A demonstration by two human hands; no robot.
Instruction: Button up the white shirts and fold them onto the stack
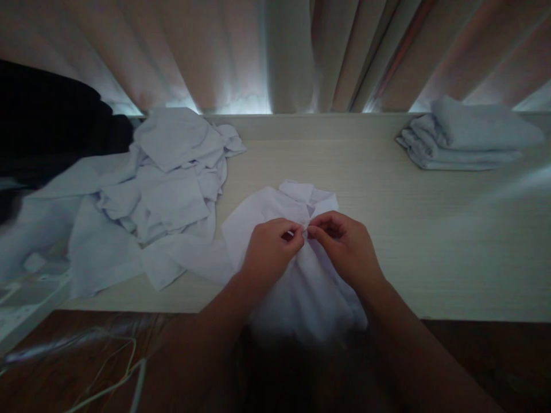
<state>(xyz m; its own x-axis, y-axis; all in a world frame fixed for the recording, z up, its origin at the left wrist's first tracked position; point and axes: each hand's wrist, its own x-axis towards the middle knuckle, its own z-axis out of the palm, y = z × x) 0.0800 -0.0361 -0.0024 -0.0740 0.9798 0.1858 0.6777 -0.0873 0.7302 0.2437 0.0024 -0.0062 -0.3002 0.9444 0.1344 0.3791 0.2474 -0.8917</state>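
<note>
A white collared shirt point(318, 287) lies in front of me, its collar at the far end and its lower part hanging toward me over the table's near edge. My left hand point(275, 241) pinches one side of the front opening just below the collar. Opposite it, my right hand point(344, 241) pinches the other side, thumb and forefinger together. The fingertips of both hands meet at the placket; any button between them is too small to make out. One sleeve of the shirt stretches left toward a heap of crumpled white clothes point(172, 189).
Folded white clothes point(477, 137) sit stacked at the back right of the pale table point(451, 246). A black item point(55, 115) stands at the far left. Curtains point(224, 51) hang behind the table. Pale cords or thin rods point(129, 367) show at the lower left.
</note>
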